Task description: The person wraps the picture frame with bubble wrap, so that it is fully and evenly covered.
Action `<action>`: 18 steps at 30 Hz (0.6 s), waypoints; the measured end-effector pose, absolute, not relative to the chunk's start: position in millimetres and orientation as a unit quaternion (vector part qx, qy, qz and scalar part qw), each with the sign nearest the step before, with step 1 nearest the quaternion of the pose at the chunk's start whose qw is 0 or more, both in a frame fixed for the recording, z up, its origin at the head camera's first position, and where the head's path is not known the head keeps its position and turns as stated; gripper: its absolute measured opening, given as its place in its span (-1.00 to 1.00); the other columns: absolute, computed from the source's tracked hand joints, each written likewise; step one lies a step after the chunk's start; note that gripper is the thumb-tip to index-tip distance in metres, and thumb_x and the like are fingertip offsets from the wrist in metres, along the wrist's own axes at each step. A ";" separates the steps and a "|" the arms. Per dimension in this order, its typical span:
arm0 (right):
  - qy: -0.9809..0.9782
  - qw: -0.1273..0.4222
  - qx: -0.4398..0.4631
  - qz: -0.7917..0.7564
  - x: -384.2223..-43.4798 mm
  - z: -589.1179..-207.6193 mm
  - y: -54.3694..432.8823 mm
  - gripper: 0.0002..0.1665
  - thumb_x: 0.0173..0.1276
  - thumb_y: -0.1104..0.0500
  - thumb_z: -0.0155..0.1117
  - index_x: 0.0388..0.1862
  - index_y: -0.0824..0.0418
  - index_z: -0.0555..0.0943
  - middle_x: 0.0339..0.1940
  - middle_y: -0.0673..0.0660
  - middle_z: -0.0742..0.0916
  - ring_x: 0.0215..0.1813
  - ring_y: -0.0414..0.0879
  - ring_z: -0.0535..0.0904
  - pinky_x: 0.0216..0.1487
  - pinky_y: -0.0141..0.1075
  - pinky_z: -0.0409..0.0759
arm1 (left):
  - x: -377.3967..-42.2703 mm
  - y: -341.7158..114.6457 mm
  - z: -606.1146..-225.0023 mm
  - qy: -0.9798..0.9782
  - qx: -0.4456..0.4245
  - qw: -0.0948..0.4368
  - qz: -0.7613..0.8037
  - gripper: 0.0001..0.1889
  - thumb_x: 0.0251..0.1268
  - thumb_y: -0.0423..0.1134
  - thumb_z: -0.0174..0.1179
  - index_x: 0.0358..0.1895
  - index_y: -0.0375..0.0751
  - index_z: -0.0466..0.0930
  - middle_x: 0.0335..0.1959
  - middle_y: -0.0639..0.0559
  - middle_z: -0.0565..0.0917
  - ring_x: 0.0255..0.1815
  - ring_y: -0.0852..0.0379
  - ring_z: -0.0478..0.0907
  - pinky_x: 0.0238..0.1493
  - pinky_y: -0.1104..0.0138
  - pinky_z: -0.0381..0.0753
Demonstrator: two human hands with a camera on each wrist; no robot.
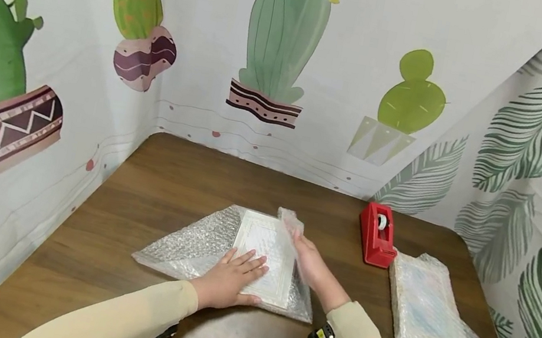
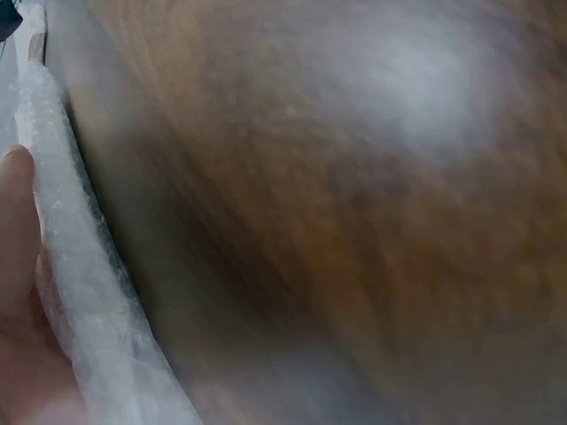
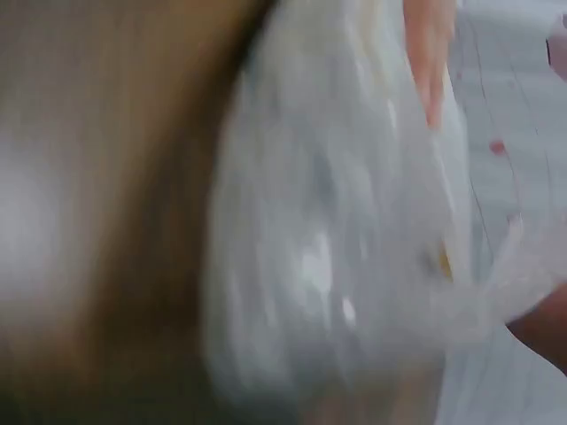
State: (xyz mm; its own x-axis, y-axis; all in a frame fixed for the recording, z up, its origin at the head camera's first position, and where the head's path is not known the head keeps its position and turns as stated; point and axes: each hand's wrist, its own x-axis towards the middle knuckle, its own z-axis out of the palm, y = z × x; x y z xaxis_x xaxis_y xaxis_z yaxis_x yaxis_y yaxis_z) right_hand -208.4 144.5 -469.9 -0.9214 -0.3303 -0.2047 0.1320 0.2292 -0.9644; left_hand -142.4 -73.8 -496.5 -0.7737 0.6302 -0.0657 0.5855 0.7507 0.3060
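A white rectangular picture frame (image 1: pixel 262 234) lies on a sheet of clear bubble wrap (image 1: pixel 202 241) in the middle of the table. With fingers spread, my left hand (image 1: pixel 229 283) presses flat on the frame's lower left part. My right hand (image 1: pixel 310 260) pinches the wrap's right flap (image 1: pixel 289 219) and holds it raised along the frame's right edge. In the left wrist view the wrap's edge (image 2: pixel 97 292) runs beside my thumb. The right wrist view is blurred; crinkled wrap (image 3: pixel 310 221) fills its middle.
A red tape dispenser (image 1: pixel 379 238) with a roll of tape stands at the back right. In front of it, at the right, lies a flat bubble-wrapped package (image 1: pixel 425 305). Cactus-printed cloth (image 1: pixel 194 114) hangs behind the wooden table (image 1: pixel 184 172).
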 end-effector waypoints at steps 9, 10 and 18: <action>0.845 0.167 -0.089 -0.500 -208.8 -480.1 98.6 -0.33 0.74 0.01 -0.41 0.62 0.36 0.14 0.71 0.34 0.05 0.73 0.33 -0.22 0.66 0.31 -0.43 | -145.5 -78.6 -502.3 0.926 0.341 0.086 0.138 -0.26 0.46 0.26 0.07 0.56 -0.06 0.32 0.64 -0.01 0.26 0.69 -0.16 0.13 0.63 -0.26 0.06; 0.858 0.160 -0.098 -0.478 -209.1 -481.1 94.8 -0.35 0.74 0.04 -0.39 0.61 0.38 0.16 0.69 0.35 0.09 0.73 0.35 -0.20 0.64 0.35 -0.45 | -145.9 -78.9 -502.9 0.926 0.343 0.081 0.137 -0.26 0.46 0.26 0.08 0.55 -0.07 0.33 0.64 -0.02 0.28 0.68 -0.17 0.14 0.62 -0.26 0.07; 0.929 0.158 -0.110 -0.317 -208.5 -480.9 75.7 -0.34 0.72 0.03 -0.36 0.61 0.37 0.19 0.70 0.30 0.16 0.75 0.28 -0.13 0.63 0.40 -0.34 | -147.3 -76.2 -503.2 0.924 0.346 0.075 0.144 -0.24 0.44 0.28 0.08 0.54 -0.11 0.34 0.62 -0.07 0.30 0.66 -0.21 0.17 0.57 -0.31 0.11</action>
